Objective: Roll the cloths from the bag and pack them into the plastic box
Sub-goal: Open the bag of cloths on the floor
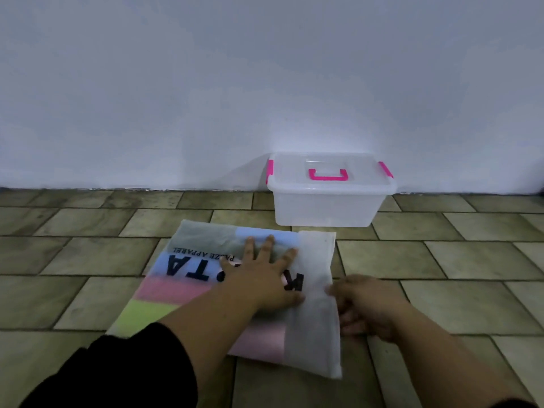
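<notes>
left grip (262,278): released, palm flat, pressing the bag (313,337).
right grip (368,307): nearer the bag's flap end, apparently pinching its edge.
bag: flat on the floor, flap end rightward, cloths (159,290) inside.
plastic box (323,204): beyond the bag, lid on.

Left grip (259,278) flat, right grip (365,304) curled.

A plain white wall (206,83) meets a floor (88,254) of greenish-brown tiles.
</notes>
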A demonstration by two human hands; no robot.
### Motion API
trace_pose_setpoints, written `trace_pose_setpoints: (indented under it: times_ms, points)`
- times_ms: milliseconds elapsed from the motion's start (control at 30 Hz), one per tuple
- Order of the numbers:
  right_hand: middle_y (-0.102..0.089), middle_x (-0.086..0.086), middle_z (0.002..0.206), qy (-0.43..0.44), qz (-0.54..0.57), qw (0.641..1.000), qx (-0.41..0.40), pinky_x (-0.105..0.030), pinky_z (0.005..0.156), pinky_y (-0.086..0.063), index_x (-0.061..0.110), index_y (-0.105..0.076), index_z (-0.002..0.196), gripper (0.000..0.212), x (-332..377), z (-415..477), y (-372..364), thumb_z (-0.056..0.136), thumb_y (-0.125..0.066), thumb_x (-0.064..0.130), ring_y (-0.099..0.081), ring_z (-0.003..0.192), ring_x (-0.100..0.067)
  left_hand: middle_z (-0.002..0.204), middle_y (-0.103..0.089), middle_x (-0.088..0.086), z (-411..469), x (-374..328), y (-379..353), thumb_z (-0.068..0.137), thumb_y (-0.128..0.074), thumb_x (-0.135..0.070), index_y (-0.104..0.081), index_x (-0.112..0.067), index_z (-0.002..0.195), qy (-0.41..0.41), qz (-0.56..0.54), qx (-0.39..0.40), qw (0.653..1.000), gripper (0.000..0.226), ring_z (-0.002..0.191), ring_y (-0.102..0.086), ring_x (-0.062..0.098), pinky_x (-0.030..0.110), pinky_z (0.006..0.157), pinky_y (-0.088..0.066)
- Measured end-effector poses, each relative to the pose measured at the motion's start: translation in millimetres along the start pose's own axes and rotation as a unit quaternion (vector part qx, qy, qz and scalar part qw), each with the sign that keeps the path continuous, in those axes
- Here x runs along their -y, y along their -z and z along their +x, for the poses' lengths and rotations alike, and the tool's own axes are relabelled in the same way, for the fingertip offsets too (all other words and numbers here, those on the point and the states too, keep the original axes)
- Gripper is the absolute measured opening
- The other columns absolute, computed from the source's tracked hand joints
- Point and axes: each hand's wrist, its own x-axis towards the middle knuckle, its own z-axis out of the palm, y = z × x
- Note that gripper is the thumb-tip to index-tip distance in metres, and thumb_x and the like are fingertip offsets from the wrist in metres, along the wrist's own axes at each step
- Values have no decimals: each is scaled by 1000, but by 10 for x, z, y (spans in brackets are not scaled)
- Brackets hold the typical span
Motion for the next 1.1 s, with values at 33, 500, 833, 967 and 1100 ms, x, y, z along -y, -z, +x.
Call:
trace_pose_setpoints:
  times_ms: [33, 500, 833, 967, 1100]
  points:
    - [-74, -16, 82, -11, -23, 999, 19, -35, 56, -56, 11, -65, 101, 25, -57, -85, -27, 82, -70, 26, -71, 67, -32, 151, 35, -6, 7, 9, -26, 74, -41, -81, 21, -56, 136, 8, -6, -8, 1000, 91, 137, 33, 35, 78, 99, 3]
    - [-68, -11, 62, 31, -22, 999, -13, -24, 44, -45, 6, -64, 76, 14, -239, -402, -194, 78, -72, 17, -60, 50, -21, 156, 27, 1, 44, 35, 85, 83, -35, -75, 15, -40, 146, 94, -62, -52, 992, 87, 140, 25, 36, 75, 103, 0]
    - [-56, -13, 56, 14, 108, 993, 43, -23, 40, -38, 10, -63, 55, 25, -351, -511, -152, 79, -68, 9, -50, 43, -19, 103, -57, -6, -602, -400, -310, 84, -48, -53, -59, -27, 99, -331, -4, -242, 912, 32, 95, -51, 11, 32, 93, -38]
    - [-55, -10, 53, -2, 118, 991, 67, -21, 38, -36, 13, -64, 50, 30, -447, -534, -207, 80, -65, 9, -47, 40, -18, 79, -59, -5, -598, -387, -309, 86, -52, -36, -62, -22, 77, -375, -5, -276, 885, 19, 74, -53, 11, 27, 76, -45]
    - [-55, -9, 56, -28, 95, 992, 83, -20, 39, -37, 8, -64, 65, 15, -383, -489, -168, 80, -65, 11, -49, 42, -17, 78, -54, -5, -548, -377, -308, 85, -54, -29, -62, -18, 75, -369, -81, -224, 899, 18, 71, -47, 7, 17, 63, -39]
